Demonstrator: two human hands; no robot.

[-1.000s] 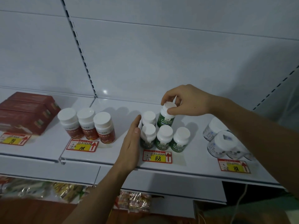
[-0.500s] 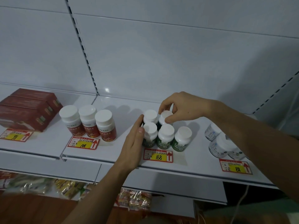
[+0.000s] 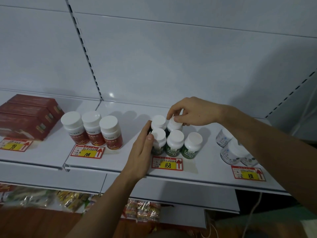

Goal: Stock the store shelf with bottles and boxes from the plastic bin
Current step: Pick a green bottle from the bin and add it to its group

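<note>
The right hand (image 3: 193, 112) had its fingers (image 3: 172, 112) pinched around the white cap of a green-label bottle (image 3: 173, 126), which stood on the white shelf (image 3: 205, 162) in the back row of the green bottle group (image 3: 175, 141). The left hand (image 3: 142, 152) lay with fingers straight and together, flat against the group at its 9 o'clock side. Three red-label bottles (image 3: 92, 131) stood farther toward 9 o'clock, and red boxes (image 3: 29, 115) beyond them.

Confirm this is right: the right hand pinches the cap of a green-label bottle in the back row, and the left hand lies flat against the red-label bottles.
Wrong on the left hand: the head view shows it flat against the green-label bottles, apart from the red-label bottles. The right hand does pinch the back-row bottle.
</note>
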